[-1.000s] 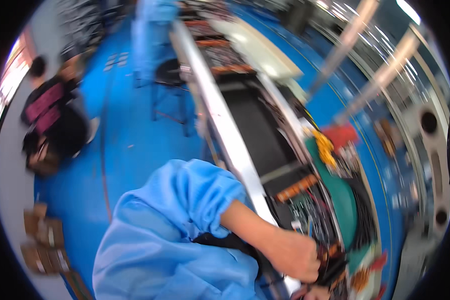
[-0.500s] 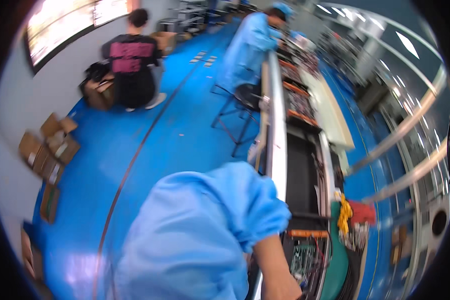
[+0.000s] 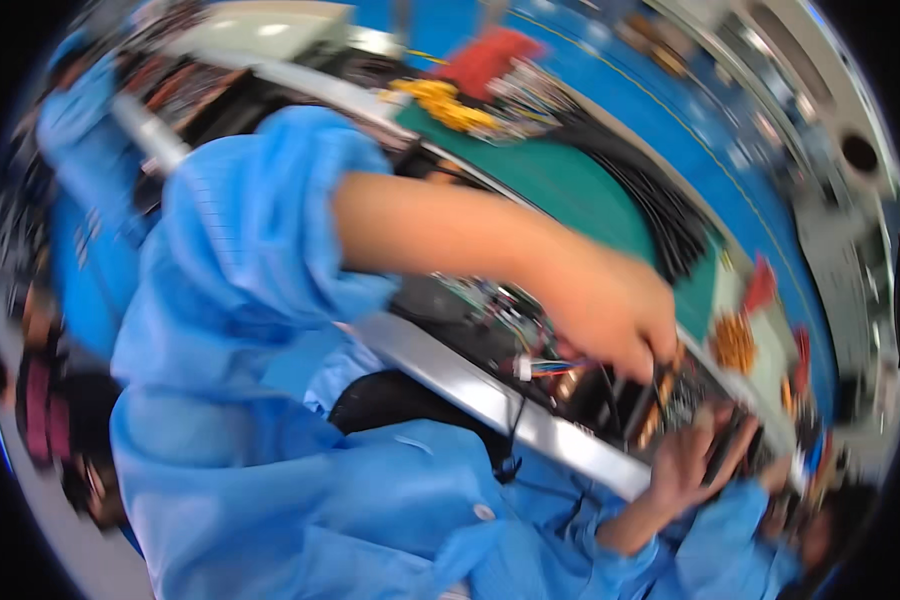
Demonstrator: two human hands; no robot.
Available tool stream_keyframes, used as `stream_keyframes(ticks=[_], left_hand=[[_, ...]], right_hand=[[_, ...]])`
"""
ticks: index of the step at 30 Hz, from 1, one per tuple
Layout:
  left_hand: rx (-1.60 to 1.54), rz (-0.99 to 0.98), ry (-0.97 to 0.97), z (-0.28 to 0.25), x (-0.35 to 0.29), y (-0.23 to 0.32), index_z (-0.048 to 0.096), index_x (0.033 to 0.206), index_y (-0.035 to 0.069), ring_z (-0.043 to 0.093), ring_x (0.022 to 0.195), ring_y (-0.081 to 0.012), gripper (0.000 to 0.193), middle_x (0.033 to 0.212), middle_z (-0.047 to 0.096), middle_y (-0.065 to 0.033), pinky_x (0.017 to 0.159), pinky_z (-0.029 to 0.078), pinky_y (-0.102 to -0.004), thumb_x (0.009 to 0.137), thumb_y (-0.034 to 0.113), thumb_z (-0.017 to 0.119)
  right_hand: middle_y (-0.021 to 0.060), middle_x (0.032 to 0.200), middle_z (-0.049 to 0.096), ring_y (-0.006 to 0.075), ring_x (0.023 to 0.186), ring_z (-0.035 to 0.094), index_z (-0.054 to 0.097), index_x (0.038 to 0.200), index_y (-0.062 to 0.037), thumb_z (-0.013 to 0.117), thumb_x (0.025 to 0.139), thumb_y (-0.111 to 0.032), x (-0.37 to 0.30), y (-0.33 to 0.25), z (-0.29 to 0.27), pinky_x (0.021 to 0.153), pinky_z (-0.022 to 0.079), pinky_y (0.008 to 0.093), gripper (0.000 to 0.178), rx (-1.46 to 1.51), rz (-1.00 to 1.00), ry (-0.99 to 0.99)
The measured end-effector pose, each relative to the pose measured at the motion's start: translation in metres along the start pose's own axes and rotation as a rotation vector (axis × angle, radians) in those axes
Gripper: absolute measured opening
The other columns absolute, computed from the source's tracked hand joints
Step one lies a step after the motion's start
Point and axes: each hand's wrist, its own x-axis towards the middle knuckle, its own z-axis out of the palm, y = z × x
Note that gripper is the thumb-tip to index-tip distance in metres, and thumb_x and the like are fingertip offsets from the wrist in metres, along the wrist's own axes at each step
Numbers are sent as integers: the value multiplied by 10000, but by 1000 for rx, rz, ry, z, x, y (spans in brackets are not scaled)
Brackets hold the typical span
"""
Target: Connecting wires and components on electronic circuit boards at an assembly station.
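Note:
My left hand (image 3: 615,310) reaches from a blue sleeve across the work line. Its fingers are curled downward over a unit with wires, and what they pinch, if anything, is hidden. Beneath it lies a green circuit board with components (image 3: 505,305), with a small bundle of coloured wires (image 3: 545,368) ending in a white plug. Lower right, my right hand (image 3: 682,465) is raised beside the line's metal rail. A black elongated object (image 3: 720,448) lies between its thumb and fingers; blur hides its kind.
The silver rail (image 3: 490,390) runs close in front of my body. Beyond the line, a green mat (image 3: 570,180) bears black cables (image 3: 640,185), yellow ties (image 3: 445,103) and a red bundle (image 3: 490,62). Co-workers in blue are at upper left (image 3: 95,135) and lower right (image 3: 740,545).
The view has swung round to the right and tilted, from the floor to the work line. My left hand now shows whole, and my right hand with the black object has come into view.

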Motion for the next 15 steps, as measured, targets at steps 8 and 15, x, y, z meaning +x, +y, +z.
stream_keyframes(ticks=[8, 15], left_hand=[[-487, -212, 116, -13, 18, -24, 495, 668, 51, 491, 407, -91, 192, 541, 528, -26, 400, 333, -225, 844, 125, 517], [-18, -26, 323, -10, 10, -31, 492, 656, 25, 467, 408, -160, 172, 547, 532, -62, 425, 359, -275, 802, 103, 541]], right_hand=[[90, 697, 555, 133, 508, 488, 563, 960, 66, 503, 850, -128, 30, 67, 44, 457, 380, 194, 232, -667, 254, 76], [88, 639, 542, 123, 466, 466, 560, 931, 67, 538, 813, -59, 49, 82, 63, 418, 362, 189, 174, -968, 249, 89]])
